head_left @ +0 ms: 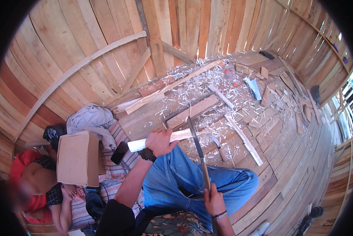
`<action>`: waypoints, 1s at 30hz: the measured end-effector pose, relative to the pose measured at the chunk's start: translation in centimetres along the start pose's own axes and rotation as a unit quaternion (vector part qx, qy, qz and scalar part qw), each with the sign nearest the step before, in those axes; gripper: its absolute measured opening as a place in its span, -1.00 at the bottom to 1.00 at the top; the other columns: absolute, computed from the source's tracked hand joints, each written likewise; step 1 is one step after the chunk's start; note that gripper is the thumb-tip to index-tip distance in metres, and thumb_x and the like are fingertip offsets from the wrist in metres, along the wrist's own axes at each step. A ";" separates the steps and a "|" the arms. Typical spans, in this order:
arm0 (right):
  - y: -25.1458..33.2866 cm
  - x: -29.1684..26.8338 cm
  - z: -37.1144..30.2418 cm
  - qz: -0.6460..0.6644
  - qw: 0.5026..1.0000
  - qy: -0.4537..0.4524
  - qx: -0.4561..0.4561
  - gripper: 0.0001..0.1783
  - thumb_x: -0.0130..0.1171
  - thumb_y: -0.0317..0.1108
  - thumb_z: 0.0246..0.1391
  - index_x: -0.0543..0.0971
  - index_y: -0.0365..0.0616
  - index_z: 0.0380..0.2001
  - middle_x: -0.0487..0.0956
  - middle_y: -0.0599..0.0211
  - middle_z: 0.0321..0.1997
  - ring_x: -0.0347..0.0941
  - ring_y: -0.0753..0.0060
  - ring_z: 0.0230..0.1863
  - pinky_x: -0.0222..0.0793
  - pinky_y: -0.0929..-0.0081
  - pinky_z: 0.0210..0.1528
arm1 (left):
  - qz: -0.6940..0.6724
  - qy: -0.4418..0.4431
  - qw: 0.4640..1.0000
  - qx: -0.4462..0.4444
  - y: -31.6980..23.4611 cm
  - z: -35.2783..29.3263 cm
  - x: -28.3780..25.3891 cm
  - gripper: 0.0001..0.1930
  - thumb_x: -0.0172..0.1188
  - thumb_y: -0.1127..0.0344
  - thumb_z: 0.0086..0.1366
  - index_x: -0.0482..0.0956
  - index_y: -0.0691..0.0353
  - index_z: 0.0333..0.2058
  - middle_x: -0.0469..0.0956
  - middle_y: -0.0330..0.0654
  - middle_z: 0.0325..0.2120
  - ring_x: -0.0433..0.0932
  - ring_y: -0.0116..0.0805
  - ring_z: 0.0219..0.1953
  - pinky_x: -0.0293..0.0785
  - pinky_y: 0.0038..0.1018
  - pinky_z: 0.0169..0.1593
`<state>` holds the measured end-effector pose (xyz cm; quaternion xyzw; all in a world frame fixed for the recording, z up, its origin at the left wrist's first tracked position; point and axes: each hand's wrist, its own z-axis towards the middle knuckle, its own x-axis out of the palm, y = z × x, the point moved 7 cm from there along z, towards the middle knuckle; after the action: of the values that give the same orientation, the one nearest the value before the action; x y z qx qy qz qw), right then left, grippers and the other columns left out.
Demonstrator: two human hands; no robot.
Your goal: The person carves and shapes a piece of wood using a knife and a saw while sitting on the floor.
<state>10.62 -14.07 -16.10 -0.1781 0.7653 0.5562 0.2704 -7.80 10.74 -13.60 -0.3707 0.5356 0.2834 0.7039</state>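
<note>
My left hand (159,142), with a dark watch at the wrist, grips a pale, partly whitened strip of wood (180,135) above my lap. In my right hand (215,201) is the long wooden handle of a long-handled knife (196,137). Its dark, narrow blade crosses the far part of the wood strip; whether the edge touches it I cannot tell. On the floor beyond my knee lies a small curved knife (217,147) with a wooden handle. A flat board (194,111) rests just past the blade tip.
Pale shavings cover much of the plank floor (286,165). A long wooden bar (176,84) and narrow strips (245,139) lie around. At left are a cardboard box (78,159), a phone (119,152) on a striped cloth, and a person in red (39,200). Plank walls (117,35) enclose the space.
</note>
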 end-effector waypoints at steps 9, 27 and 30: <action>0.2 0.2 -0.2 -0.016 1.000 0.005 0.011 -0.69 0.00 -0.30 0.22 0.35 -0.22 -0.03 0.50 -0.25 -0.59 0.45 -0.38 -0.49 0.34 -0.21 -0.44 | 0.005 -0.001 1.000 0.015 0.0 -0.1 0.2 -0.48 0.15 -0.08 0.18 0.45 0.36 -0.20 0.59 0.03 -0.46 0.58 0.00 -0.32 0.51 -0.19 -0.25; -0.4 1.6 3.2 -0.109 0.992 -0.014 -0.069 -0.71 -0.04 -0.27 0.22 0.34 -0.30 -0.15 0.52 -0.27 -0.55 0.46 -0.39 -0.45 0.37 -0.24 -0.34 | 0.018 0.033 0.999 0.004 -0.1 0.0 0.8 -0.49 0.10 -0.08 0.23 0.46 0.37 -0.23 0.60 0.04 -0.44 0.60 0.01 -0.31 0.52 -0.21 -0.21; -0.4 2.5 5.6 -0.113 0.991 -0.013 -0.066 -0.72 -0.05 -0.27 0.23 0.33 -0.28 -0.16 0.53 -0.28 -0.52 0.46 -0.39 -0.42 0.37 -0.24 -0.32 | 0.036 0.012 0.999 0.019 -0.1 -0.1 1.1 -0.52 0.09 -0.08 0.24 0.45 0.34 -0.26 0.60 0.04 -0.44 0.59 0.00 -0.32 0.51 -0.21 -0.22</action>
<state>10.05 -8.76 -19.25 -0.2741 0.6986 0.5733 0.3290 -7.43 10.62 -14.64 -0.3410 0.5622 0.2934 0.6939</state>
